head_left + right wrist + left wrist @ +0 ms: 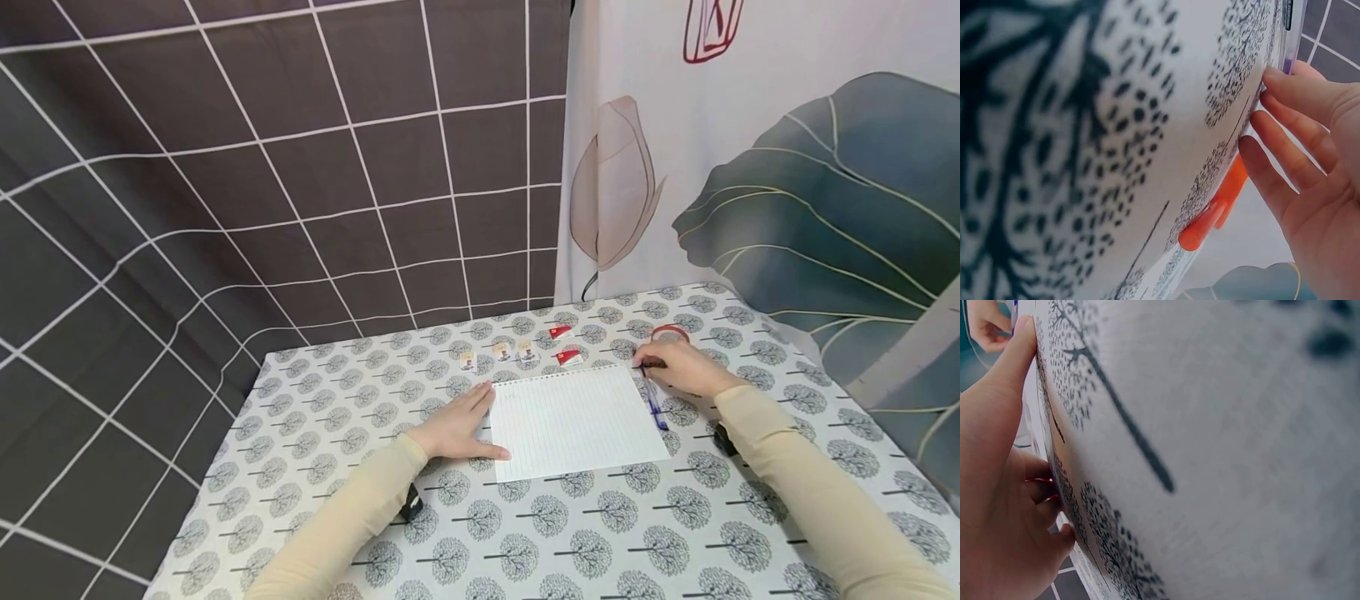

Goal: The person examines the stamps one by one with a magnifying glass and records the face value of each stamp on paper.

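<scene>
A lined white sheet (573,421) with a row of holes along its far edge lies on the table, a little writing near its top left corner. My left hand (459,423) rests on the sheet's left edge with fingers extended and thumb spread; its palm and thumb fill the left side of the left wrist view. To the right of the sheet lies a clear pen (655,406) with blue-purple parts. My right hand (686,367) pinches the pen's far end between thumb and index finger, the other fingers loosely bent near the cloth in the right wrist view.
Beyond the sheet lie two red-and-white pieces (568,357) and several small picture cards (527,352). A red curved object (670,331) is just past my right hand. Tree-patterned cloth (555,517) covers the table; a dark gridded curtain (390,167) hangs behind.
</scene>
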{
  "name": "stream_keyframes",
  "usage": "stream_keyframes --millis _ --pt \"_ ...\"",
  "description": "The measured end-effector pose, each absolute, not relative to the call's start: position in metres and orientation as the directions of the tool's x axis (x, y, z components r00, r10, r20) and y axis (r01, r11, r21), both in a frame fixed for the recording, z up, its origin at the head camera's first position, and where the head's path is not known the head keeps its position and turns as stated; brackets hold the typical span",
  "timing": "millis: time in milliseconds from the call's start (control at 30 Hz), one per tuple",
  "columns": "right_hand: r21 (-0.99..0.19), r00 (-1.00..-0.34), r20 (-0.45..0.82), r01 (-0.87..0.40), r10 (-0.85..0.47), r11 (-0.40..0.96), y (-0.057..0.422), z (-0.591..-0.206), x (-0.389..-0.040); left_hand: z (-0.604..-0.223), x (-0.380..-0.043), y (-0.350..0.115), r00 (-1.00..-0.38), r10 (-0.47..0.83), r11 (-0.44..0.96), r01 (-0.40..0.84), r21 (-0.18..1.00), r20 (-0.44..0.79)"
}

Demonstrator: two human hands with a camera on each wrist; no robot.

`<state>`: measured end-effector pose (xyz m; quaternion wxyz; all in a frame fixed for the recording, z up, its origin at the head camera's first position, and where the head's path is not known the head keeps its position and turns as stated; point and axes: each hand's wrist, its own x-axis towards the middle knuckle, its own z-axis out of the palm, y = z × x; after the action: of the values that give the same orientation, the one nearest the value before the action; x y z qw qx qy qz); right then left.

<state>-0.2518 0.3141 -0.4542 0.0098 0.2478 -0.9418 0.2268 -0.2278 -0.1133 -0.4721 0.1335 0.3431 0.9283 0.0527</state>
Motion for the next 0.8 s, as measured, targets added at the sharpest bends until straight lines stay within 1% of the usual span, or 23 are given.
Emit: stream_keyframes --millis 200,500,600,800 --pt "-0.414 -0.862 0.141 -0.499 -0.488 0.761 0.3148 -0.4570 -0.2546 -0.4731 -0.2300 -0.1138 -0.727 0.650 0.760 0.621 0.193 -0.222" --pt "-0.409 -0.870 0.125 -0.483 -0.477 0.774 0.3098 -0.4557 -0.2556 -0.4736 -0.2323 -0.1161 -0.721 0.654 0.756 0.618 0.216 -0.227" --pt "-0.423 -0.876 0.120 -0.472 -0.468 0.774 0.3100 -0.4562 -0.2552 -0.4737 -0.2328 -0.1163 -0.720 0.654 0.757 0.623 0.199 -0.232" --pt "-0.489 -0.891 0.107 -0.433 -0.441 0.757 0.3160 -0.4569 -0.2575 -0.4709 -0.2337 -0.1171 -0.707 0.675 0.737 0.637 0.223 -0.211"
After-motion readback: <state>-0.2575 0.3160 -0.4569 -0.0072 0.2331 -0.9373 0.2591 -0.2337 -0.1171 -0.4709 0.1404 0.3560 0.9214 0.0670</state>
